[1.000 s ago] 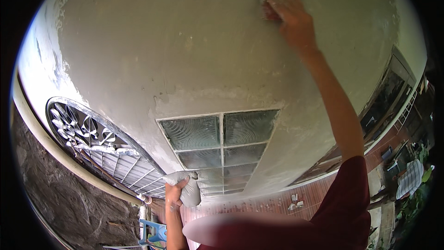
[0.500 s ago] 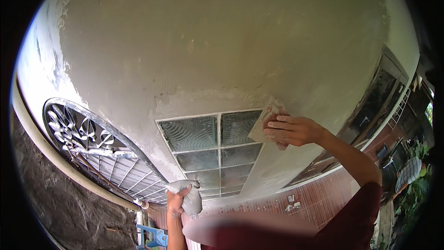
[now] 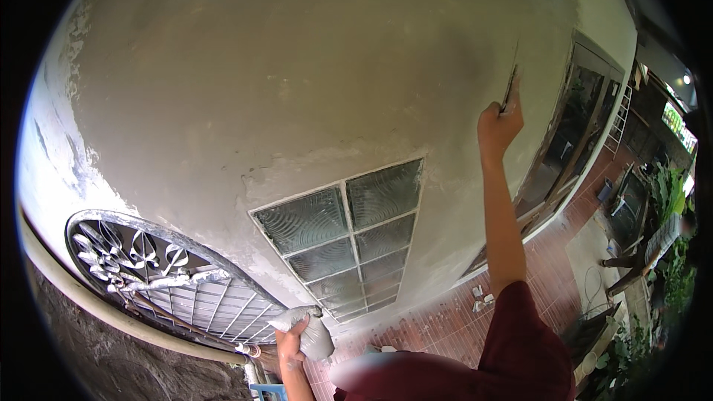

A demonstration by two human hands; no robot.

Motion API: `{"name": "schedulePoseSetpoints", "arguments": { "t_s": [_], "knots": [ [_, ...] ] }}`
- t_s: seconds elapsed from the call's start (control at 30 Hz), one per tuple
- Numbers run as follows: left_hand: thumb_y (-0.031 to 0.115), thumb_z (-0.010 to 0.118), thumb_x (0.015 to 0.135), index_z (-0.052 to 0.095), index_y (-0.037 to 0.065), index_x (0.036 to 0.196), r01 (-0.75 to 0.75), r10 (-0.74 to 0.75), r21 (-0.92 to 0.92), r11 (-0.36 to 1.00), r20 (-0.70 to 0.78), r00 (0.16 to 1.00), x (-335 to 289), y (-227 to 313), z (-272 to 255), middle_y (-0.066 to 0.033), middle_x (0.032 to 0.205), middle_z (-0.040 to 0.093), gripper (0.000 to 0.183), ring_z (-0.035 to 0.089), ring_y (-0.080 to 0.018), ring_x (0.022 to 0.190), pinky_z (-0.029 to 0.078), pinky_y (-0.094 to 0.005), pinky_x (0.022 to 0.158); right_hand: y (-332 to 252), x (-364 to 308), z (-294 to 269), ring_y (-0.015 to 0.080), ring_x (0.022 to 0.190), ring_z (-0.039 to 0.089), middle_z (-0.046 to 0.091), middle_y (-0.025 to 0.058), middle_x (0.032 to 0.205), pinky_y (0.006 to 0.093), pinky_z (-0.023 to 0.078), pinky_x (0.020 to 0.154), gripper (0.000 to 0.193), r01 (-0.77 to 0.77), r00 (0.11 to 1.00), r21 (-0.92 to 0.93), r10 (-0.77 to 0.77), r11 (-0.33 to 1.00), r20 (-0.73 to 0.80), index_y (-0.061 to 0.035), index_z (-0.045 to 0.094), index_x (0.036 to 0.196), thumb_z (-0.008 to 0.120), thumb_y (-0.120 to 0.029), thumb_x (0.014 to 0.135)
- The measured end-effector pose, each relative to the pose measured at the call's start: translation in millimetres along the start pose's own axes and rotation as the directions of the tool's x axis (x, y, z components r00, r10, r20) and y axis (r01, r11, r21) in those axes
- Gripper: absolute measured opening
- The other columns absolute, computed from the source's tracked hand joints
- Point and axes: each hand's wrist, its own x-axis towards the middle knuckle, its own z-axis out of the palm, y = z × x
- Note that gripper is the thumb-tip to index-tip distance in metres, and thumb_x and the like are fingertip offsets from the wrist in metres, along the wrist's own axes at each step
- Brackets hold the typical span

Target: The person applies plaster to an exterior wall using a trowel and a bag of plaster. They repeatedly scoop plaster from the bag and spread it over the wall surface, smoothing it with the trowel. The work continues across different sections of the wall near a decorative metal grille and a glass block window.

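Observation:
My right hand (image 3: 499, 132) is raised at the right, its fingers closed round a flat putty scraper (image 3: 512, 83). The scraper shows nearly edge-on as a thin dark line, close to the grey plastered wall (image 3: 312, 67). Whether its edge touches the wall I cannot tell. Low in the view, my left hand (image 3: 290, 341) grips a plastic bag (image 3: 318, 340) bulging with grey paste, apparently putty. The bag hangs near the lower end of the glass window (image 3: 315, 225), whose panes have swirled patterns and pale frames.
An arched metal grille (image 3: 200, 282) stands at the left beside a pale curved pipe (image 3: 96, 304). A framed doorway (image 3: 568, 130) opens at the right. Below lies a red tiled floor (image 3: 549, 289) with small debris (image 3: 481, 298). Someone in dark trousers (image 3: 627, 276) stands among plants at the far right.
My right hand has moved up and right, from the window's upper right corner onto higher wall. The scraper has turned from face-on to edge-on. The left hand still holds the bag.

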Motion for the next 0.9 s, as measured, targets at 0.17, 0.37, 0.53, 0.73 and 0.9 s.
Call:
{"name": "schedulePoseSetpoints", "arguments": {
  "t_s": [0.17, 0.37, 0.53, 0.73, 0.9],
  "knots": [
    [-0.006, 0.07, 0.077, 0.06, -0.004, 0.111, 0.044, -0.043, 0.034, 0.998, -0.037, 0.998, 3.5, 6.4, -34.6, -0.0141, 0.099, 0.068, 0.036, 0.067, -0.0259, 0.085, 0.054, -0.0376, 0.074, 17.7, -52.5, 32.6, 0.0297, 0.12, 0.06, 0.055, 0.0242, 0.135, 0.0312, 0.045, 0.098, 0.071, 0.073, 0.994, -0.125, -0.083, 0.989, -0.075, 0.0013, 0.046, 0.141, 0.04, 0.014, 0.072],
    [-0.006, 0.071, 0.077, 0.06, -0.005, 0.113, 0.028, -0.027, 0.012, 1.0, -0.064, 0.998, 15.3, 4.3, -57.7, -0.0131, 0.101, 0.068, 0.037, 0.067, -0.0252, 0.086, 0.053, -0.0359, 0.077, -24.6, -155.5, 85.7, 0.0402, 0.143, 0.028, 0.037, 0.0211, 0.151, 0.0416, 0.035, 0.112, 0.078, 0.084, 0.98, -0.05, -0.074, 0.995, 0.185, -0.0008, 0.045, 0.142, 0.051, 0.018, 0.066],
    [-0.004, 0.069, 0.079, 0.061, -0.003, 0.11, 0.0, -0.001, 0.05, 0.999, 0.015, 1.0, 15.0, 11.0, -50.3, -0.0131, 0.096, 0.069, 0.031, 0.067, -0.0251, 0.08, 0.055, -0.037, 0.07, -53.8, -249.7, 43.7, 0.0371, 0.141, 0.034, 0.043, 0.0175, 0.147, 0.053, 0.027, 0.116, 0.059, 0.359, 0.72, 0.294, -0.463, 0.886, 0.517, 0.0008, 0.052, 0.133, 0.056, 0.01, 0.075],
    [-0.008, 0.07, 0.077, 0.059, -0.005, 0.112, 0.029, -0.03, 0.001, 1.0, 0.069, 0.997, 9.8, 30.1, -29.6, -0.0151, 0.101, 0.068, 0.037, 0.068, -0.026, 0.087, 0.055, -0.0358, 0.073, -86.8, -293.5, -61.2, 0.0348, 0.124, 0.055, 0.061, 0.0172, 0.128, 0.0498, 0.04, 0.107, 0.035, 0.175, 0.861, 0.263, -0.277, 0.949, 0.426, 0.0013, 0.061, 0.117, 0.053, 0.006, 0.083],
    [-0.008, 0.068, 0.079, 0.06, -0.004, 0.112, -0.065, 0.043, 0.081, 0.995, 0.246, 0.968, 15.7, 50.5, -3.2, -0.0138, 0.1, 0.068, 0.035, 0.068, -0.0258, 0.087, 0.056, -0.037, 0.076, -92.5, -308.5, -107.3, 0.0186, 0.1, 0.065, 0.068, 0.0125, 0.109, 0.0301, 0.049, 0.089, 0.033, -0.809, 0.501, 0.113, 0.576, 0.576, 0.646, 0.0032, 0.063, 0.104, 0.045, 0.011, 0.077]
  ]
}}
